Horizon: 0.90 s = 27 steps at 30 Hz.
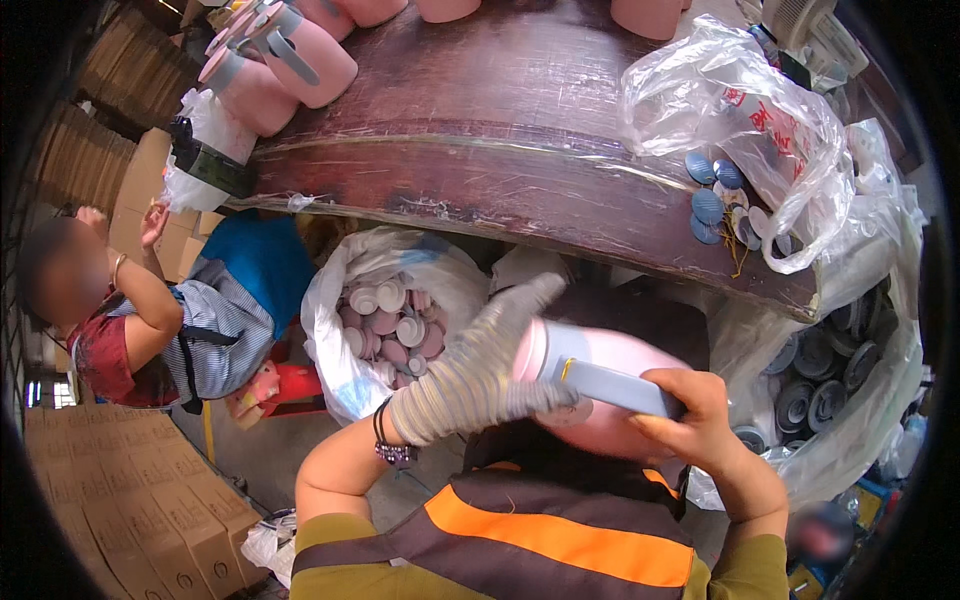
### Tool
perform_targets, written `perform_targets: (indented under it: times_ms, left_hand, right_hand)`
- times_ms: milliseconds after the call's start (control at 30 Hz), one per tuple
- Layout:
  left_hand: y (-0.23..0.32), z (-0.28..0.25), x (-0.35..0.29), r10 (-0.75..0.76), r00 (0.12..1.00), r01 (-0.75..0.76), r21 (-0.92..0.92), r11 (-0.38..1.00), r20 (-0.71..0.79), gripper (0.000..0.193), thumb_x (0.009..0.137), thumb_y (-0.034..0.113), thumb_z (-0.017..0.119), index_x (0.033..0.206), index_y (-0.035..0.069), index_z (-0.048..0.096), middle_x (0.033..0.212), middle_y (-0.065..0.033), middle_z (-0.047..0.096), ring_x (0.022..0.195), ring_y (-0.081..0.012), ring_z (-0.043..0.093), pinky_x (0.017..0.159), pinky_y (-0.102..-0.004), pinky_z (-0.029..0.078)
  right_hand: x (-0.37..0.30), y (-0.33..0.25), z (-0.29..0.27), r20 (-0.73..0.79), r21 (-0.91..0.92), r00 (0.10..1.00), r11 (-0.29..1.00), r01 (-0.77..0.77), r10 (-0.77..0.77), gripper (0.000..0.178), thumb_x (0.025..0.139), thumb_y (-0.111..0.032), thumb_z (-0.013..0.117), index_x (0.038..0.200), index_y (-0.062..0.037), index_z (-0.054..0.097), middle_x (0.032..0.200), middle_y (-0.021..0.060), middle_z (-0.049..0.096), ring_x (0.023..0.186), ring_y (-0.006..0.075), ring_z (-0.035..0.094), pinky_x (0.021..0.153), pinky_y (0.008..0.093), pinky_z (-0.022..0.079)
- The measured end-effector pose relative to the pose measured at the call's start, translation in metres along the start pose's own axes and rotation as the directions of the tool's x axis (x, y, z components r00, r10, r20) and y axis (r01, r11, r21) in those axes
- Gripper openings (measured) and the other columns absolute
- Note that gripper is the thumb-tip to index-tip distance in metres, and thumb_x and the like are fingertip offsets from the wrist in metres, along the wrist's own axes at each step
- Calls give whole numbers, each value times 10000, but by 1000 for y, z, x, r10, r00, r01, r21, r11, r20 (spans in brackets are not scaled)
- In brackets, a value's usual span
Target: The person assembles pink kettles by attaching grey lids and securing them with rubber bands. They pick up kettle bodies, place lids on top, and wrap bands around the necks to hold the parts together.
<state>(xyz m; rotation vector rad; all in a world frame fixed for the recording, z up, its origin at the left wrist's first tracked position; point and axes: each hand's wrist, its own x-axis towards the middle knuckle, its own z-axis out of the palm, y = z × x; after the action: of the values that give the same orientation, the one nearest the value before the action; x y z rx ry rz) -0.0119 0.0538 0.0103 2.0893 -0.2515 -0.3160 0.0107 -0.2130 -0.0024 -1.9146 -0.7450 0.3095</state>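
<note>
Dark reddish-brown wooden tabletop (500, 110) carried pink plastic jugs with grey handles (285, 55) and a clear plastic bag of blue discs (740, 130). Below its edge, the left hand (480, 375), in a striped knit glove, closed around a pink plastic bottle with a pale blue handle (600, 375). The bare right hand (700, 425) gripped that handle, fingers (665, 380) curled over it. A white sack of pink and white caps (390, 325) stood just beyond.

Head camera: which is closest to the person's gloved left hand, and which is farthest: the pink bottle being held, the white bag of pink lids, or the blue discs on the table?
From the gloved left hand:
1. Pink bottle, touching it, just right.
2. White bag of pink lids, under the table's edge, up-left.
3. Blue discs, on the table, far upper right.
</note>
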Motion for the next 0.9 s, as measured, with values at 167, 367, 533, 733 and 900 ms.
perform_targets:
  times_ms: [167,367,533,733,900]
  left_hand:
    - [-33,40,4,-146,922,26,-319,947,-360,835,821,498,667,1385,-22,337,1315,-271,438,1230,-370,450,1040,-413,346]
    - [-36,37,9,178,926,-216,-81,973,-334,832,788,563,654,1342,-5,405,1278,-272,467,1167,-388,494,985,-429,392]
    - [-18,-5,15,639,769,-627,175,759,-14,898,656,644,721,1269,25,504,1249,-249,495,1143,-414,510,950,-474,415]
    - [-45,9,9,-123,977,-48,-741,670,-175,895,823,618,585,1423,2,335,1423,-107,412,1278,-201,418,1071,-331,313]
    - [-30,-2,8,-105,959,-19,-429,903,-264,891,792,607,619,1368,-17,350,1250,-146,480,1175,-238,454,1030,-360,338]
  right_hand:
    - [0,-2,9,-21,-341,944,890,304,-330,321,667,-198,810,932,-97,660,614,22,557,474,195,520,448,327,380]
    - [7,-4,-15,84,-214,961,937,277,-264,335,676,-218,814,949,-86,673,608,43,575,516,221,574,475,331,425]
    - [4,26,-43,233,660,880,598,-456,414,392,706,-157,795,1023,33,665,889,48,672,701,106,605,634,255,496]
    - [5,7,-5,-90,-150,960,957,248,-263,334,690,-179,809,975,-78,666,671,35,609,559,172,603,526,290,462]
    - [10,-12,6,86,-295,893,845,446,-442,351,679,-269,813,957,-120,659,552,-14,460,445,154,504,409,298,381]
